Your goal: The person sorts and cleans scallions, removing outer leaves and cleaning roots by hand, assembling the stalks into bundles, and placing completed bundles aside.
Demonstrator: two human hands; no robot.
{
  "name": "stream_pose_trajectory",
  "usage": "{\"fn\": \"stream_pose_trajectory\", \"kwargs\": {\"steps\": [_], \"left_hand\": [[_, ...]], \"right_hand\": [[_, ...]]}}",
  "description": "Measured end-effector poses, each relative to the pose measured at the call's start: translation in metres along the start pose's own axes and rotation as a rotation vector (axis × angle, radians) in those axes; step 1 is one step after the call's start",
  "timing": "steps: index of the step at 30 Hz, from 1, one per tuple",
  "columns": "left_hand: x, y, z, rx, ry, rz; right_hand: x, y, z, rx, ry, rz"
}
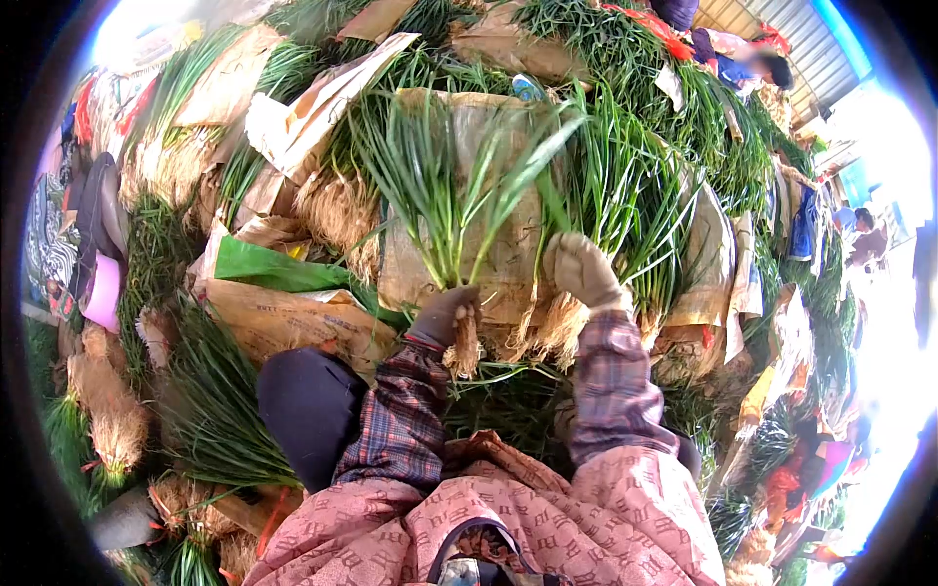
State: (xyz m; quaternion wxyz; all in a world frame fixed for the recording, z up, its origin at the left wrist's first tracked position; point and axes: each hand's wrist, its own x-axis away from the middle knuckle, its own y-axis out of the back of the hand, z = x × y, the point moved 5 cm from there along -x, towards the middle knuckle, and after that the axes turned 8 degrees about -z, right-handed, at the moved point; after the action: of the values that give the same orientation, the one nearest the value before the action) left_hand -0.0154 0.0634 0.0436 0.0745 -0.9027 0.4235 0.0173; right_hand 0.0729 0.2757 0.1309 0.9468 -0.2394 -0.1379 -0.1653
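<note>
My left hand point(447, 314), in a dark glove, is closed round the stems of a bunch of long-leaved greens point(459, 220). Its leaves fan upward and its brown roots point(466, 344) hang below my fingers. To the right, my right hand point(583, 271) wears a paler glove with the fingers curled in. It is beside a heap of the same greens point(625, 176), whose roots point(562, 330) show beneath the wrist. Whatever is inside those fingers is hidden. A worn brown sheet point(410, 269) lies behind both hands.
Piled rooted greens and brown paper wrappers point(293, 317) surround me. A green sheet point(278, 264) lies at left, near my dark-clothed knee point(308, 415). A pink cylindrical object point(102, 293) is at far left. Another person point(747, 68) is at the upper right.
</note>
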Motion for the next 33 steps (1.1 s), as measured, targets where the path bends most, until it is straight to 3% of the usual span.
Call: {"fn": "stream_pose_trajectory", "kwargs": {"steps": [1, 2, 3, 4, 6, 7, 8, 10, 11, 14, 16, 19, 21, 24, 25, 28, 29, 31, 32, 33], "left_hand": [[-0.005, -0.001, 0.012, 0.204, 0.004, 0.031], [-0.007, -0.004, 0.016, 0.410, 0.013, 0.063], [-0.008, -0.008, 0.020, 0.616, 0.026, 0.099], [-0.010, -0.013, 0.033, 0.662, 0.189, 0.049], [-0.017, -0.027, 0.051, 0.736, 0.505, -0.045], [-0.015, -0.026, 0.030, 0.676, 0.432, -0.111], [-0.017, -0.023, 0.030, 0.445, 0.359, -0.110], [-0.021, -0.020, 0.037, 0.147, 0.218, -0.117], [-0.023, -0.021, 0.032, 0.075, 0.149, -0.123], [-0.020, -0.028, 0.009, -0.328, -0.055, -0.071], [-0.027, -0.038, 0.065, 0.371, 0.356, -0.049], [-0.024, -0.048, 0.052, 0.500, 0.453, -0.070], [-0.024, -0.047, 0.055, 0.524, 0.452, -0.091], [-0.019, -0.038, 0.040, -0.032, 0.100, -0.013], [-0.015, -0.037, 0.032, -0.308, -0.069, 0.033], [-0.010, -0.033, -0.005, -0.436, -0.134, -0.004], [-0.015, -0.035, 0.001, 0.012, 0.122, 0.033], [-0.014, -0.047, 0.005, 0.903, 0.646, 0.115], [-0.012, -0.046, 0.004, 0.904, 0.661, 0.119], [-0.012, -0.044, 0.004, 0.904, 0.674, 0.125]], "right_hand": [[0.013, -0.014, 0.009, 0.311, -0.104, 0.125], [0.043, -0.042, 0.020, 0.736, -0.354, 0.178], [0.035, -0.040, 0.007, 1.098, -0.216, 0.267], [0.026, -0.020, 0.000, 1.336, -0.086, 0.018], [-0.006, -0.010, 0.003, 1.597, -0.152, -0.657], [-0.011, -0.002, 0.001, 1.398, -0.240, -0.655], [-0.022, -0.005, -0.001, 1.600, -0.038, -0.824], [-0.053, 0.024, -0.026, 1.440, 0.019, -0.731], [-0.058, 0.019, -0.040, 1.183, 0.088, -0.588], [-0.054, 0.026, -0.056, 0.908, 0.088, -0.542], [-0.022, 0.001, -0.028, 1.004, 0.085, -0.713], [-0.019, 0.007, -0.029, 1.092, 0.170, -0.814], [-0.012, -0.011, -0.018, 1.060, 0.082, -0.788], [-0.025, -0.055, -0.041, 1.118, 0.193, -0.406], [-0.026, -0.055, -0.043, 1.126, 0.101, -0.404], [-0.029, -0.057, -0.043, 1.091, 0.034, -0.381], [-0.030, -0.055, -0.043, 1.140, 0.119, -0.371], [-0.031, -0.032, -0.054, 0.587, -0.126, -0.409], [-0.031, -0.026, -0.063, 0.306, -0.239, -0.419], [-0.035, -0.027, -0.066, 0.119, -0.128, -0.384]]}}
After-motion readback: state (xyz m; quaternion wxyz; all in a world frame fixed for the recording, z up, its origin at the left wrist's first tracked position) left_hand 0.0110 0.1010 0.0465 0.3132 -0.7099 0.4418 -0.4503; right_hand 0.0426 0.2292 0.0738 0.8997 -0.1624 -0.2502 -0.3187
